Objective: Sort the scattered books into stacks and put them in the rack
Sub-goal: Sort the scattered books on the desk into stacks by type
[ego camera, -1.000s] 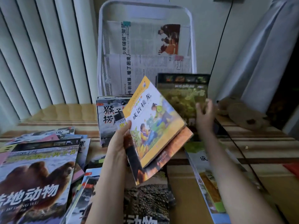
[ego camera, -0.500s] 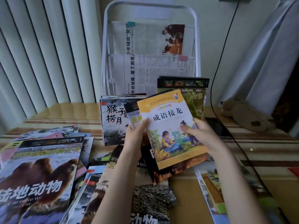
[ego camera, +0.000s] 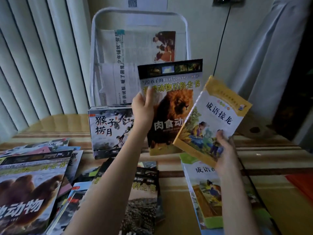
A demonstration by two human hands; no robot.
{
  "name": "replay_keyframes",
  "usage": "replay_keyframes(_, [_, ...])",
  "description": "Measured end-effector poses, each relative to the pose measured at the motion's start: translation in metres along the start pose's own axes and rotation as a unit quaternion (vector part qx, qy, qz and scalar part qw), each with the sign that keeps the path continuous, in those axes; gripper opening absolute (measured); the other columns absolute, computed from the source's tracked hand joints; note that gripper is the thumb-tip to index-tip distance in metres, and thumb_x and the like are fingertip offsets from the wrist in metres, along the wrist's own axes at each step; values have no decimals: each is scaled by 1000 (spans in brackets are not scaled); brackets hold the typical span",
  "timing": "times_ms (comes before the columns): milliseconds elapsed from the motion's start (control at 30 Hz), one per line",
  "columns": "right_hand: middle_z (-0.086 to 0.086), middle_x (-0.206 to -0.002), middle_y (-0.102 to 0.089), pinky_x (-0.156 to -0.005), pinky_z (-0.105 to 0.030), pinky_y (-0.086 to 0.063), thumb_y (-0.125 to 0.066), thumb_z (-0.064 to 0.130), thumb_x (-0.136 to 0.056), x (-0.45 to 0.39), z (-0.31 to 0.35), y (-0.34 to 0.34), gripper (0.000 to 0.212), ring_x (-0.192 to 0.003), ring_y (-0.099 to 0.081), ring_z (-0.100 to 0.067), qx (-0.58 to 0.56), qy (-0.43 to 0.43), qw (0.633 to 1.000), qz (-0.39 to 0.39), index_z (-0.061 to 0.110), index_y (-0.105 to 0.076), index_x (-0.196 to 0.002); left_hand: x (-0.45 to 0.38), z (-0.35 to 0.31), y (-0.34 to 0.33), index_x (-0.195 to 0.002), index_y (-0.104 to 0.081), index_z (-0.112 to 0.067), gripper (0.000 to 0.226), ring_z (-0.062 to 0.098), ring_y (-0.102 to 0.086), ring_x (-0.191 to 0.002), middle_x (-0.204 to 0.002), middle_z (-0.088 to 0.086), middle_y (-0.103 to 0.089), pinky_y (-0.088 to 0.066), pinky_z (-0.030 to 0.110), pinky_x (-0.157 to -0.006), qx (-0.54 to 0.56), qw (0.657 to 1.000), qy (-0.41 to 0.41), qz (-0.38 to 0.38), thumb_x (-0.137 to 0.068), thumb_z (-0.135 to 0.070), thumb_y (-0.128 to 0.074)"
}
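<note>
My left hand (ego camera: 144, 109) grips the left edge of a lion-cover animal book (ego camera: 171, 92) and holds it upright in front of the white wire rack (ego camera: 94, 48). My right hand (ego camera: 223, 146) grips the lower corner of a yellow-bordered idiom book (ego camera: 218, 114), tilted and overlapping the lion book's right side. A monkey-and-moon book (ego camera: 108, 129) leans at the rack's lower front. Newspapers (ego camera: 135, 44) fill the rack's upper tiers.
Scattered books cover the striped surface at left, a camel-cover book (ego camera: 28, 190) foremost. A leopard-pattern book (ego camera: 142, 200) lies between my arms. Another idiom book (ego camera: 205, 189) lies under my right forearm. A black cable (ego camera: 221, 41) hangs down the wall; a curtain (ego camera: 271, 56) hangs at right.
The two books were held together as a pile. Now they are separated: my left hand has lifted the lion book up, my right hand has drawn the yellow book off to the right.
</note>
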State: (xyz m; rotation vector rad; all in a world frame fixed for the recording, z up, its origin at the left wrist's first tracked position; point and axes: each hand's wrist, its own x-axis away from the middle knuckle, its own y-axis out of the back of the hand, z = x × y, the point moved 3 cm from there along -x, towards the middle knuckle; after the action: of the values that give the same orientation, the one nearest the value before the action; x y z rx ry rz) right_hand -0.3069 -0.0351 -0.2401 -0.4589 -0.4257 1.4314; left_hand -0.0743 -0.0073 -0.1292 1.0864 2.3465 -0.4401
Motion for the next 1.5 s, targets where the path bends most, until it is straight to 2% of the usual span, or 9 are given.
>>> replay_keyframes(333, [-5, -77, -64, -54, -34, -36, -64, 19, -90, -16, -13, 6, 27, -33, -36, -7, 158, 38, 987, 7, 24, -61, -116, 14, 71, -55, -139, -30, 2, 81, 35, -49, -113, -127, 20, -44, -43, 43, -98, -478, 854, -182, -91, -85, -50, -60])
replay_keyframes(467, [-3, -103, -68, -49, -21, -42, -66, 17, -88, -15, -13, 5, 42, -50, -49, 0, 166, 54, 985, 3, 24, -54, -128, 29, 52, -56, -142, -34, -10, 67, 35, -41, -123, -137, 17, -39, -38, 46, -104, -461, 847, -264, -18, -82, -13, -64])
replay_keyframes(600, [6, -119, -65, -77, -33, -54, -68, 17, -86, -7, 0, -2, 51, -98, -63, -13, 171, 46, 984, -12, 30, -51, -132, 74, 40, -41, -114, -56, -10, 30, 28, -64, -83, -97, 9, -67, -52, 35, -64, -269, 949, 1, 164, -99, -32, -43])
replay_keyframes(733, [9, -103, -66, -73, -29, -48, -66, 17, -86, 16, 21, 16, 31, -91, -62, -10, 310, 32, 950, -18, 24, -60, -116, 116, 33, -33, -74, -52, -11, 39, 18, -52, -62, -71, 4, -56, -40, 29, -54, -260, 901, 158, 310, -95, -44, -46])
replay_keyframes(867, [-5, -86, -68, -56, -26, -44, -60, 19, -88, 39, 31, 47, 20, -79, -64, -30, 552, -4, 834, -24, 9, -65, -105, 168, 32, -38, -116, -54, -6, 55, 29, -53, -109, -116, 14, -57, -48, 42, -94, -189, 863, 250, 396, -74, -39, -60])
replay_keyframes(967, [-6, -94, -64, -60, -22, -43, -56, 32, -92, 51, 26, 58, 36, -81, -62, -26, 662, -40, 749, 12, 17, -54, -124, 184, 24, -41, -105, -51, -14, 28, 19, -59, -92, -101, 5, -59, -52, 35, -84, -44, 867, 378, 321, -80, -19, -63])
replay_keyframes(1100, [-7, -135, -50, -87, -36, -47, -63, 45, -85, 58, 19, 69, 68, -116, -53, -30, 590, -65, 805, 6, 24, -35, -143, 172, 27, -42, -115, -47, -3, 31, 22, -50, -87, -98, 8, -49, -46, 31, -71, 16, 840, 490, 233, -87, -8, -59])
replay_keyframes(1333, [0, -108, -55, -70, -32, -45, -71, 29, -83, 82, 14, 69, 55, -91, -53, -18, 447, -40, 893, -13, 24, -44, -130, 155, 36, -37, -123, -43, -6, 62, 32, -58, -106, -123, 17, -55, -49, 41, -91, 16, 791, 550, 267, -77, -34, -72])
replay_keyframes(1500, [9, -110, -60, -82, -37, -53, -70, 35, -83, 91, 10, 57, 50, -93, -60, -11, 389, 1, 921, 19, 34, -47, -127, 159, 32, -31, -117, -54, -9, 68, 26, -63, -101, -109, 11, -64, -53, 35, -85, 26, 867, 459, 190, -62, -35, -85])
